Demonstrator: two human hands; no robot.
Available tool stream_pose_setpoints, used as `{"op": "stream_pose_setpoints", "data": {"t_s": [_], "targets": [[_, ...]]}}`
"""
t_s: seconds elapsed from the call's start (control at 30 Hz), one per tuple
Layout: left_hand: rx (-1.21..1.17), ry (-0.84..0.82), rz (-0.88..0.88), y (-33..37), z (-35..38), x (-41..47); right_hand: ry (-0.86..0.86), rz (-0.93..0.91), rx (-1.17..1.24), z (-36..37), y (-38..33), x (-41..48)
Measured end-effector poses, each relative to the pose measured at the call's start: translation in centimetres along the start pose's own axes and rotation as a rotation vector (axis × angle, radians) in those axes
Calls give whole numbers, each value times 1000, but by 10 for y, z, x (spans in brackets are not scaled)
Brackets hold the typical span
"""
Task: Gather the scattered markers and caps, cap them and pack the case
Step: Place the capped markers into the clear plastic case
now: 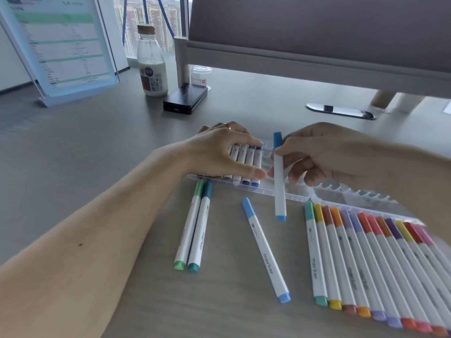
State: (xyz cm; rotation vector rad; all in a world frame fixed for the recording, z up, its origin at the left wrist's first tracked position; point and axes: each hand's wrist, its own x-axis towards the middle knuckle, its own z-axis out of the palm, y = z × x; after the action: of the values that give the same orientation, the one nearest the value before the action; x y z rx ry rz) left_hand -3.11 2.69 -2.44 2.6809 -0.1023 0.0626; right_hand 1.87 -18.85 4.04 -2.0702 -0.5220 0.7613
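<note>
Case (294, 195) part hidden: L hand (219, 152) spread over its markers (249, 163); R hand (324, 154) pinches blue marker (279, 184).

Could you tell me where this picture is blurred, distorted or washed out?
Head view: the document stand is washed out, its print unreadable; the wide lens skews the divider rail; the marker row smears toward the right edge; the held blue marker is sharp.

All white barrels here: held marker (279, 181) has blue caps, plus green marker (189, 228), teal marker (200, 230), rainbow row (366, 264), grey desk (97, 142).
</note>
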Motion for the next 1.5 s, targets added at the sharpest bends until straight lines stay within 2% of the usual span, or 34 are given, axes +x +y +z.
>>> {"op": "stream_pose_setpoints", "data": {"t_s": [0.13, 0.3, 0.43, 0.63, 0.93, 1.07, 1.23, 1.5], "targets": [[23, 8, 1, 0, 0, 1, -60, 16, 232, -9, 5, 8], [31, 4, 1, -2, 1, 0, -15, 26, 312, -11, 12, 21], [58, 9, -9, -2, 1, 2, 175, 15, 182, -7, 13, 31], [-60, 37, -40, 9, -4, 0, 305, 13, -62, 5, 13, 44], [142, 27, -21, 12, 1, 0, 302, -14, -316, 16, 10, 50], [159, 13, -27, 11, 1, 1, 235, -26, -414, 11, 9, 44], [139, -6, -55, 13, 0, 0, 129, 31, -374, 0, 12, 38], [140, -21, -57, 13, 1, 1, 103, 45, -355, -1, 15, 40]]}}
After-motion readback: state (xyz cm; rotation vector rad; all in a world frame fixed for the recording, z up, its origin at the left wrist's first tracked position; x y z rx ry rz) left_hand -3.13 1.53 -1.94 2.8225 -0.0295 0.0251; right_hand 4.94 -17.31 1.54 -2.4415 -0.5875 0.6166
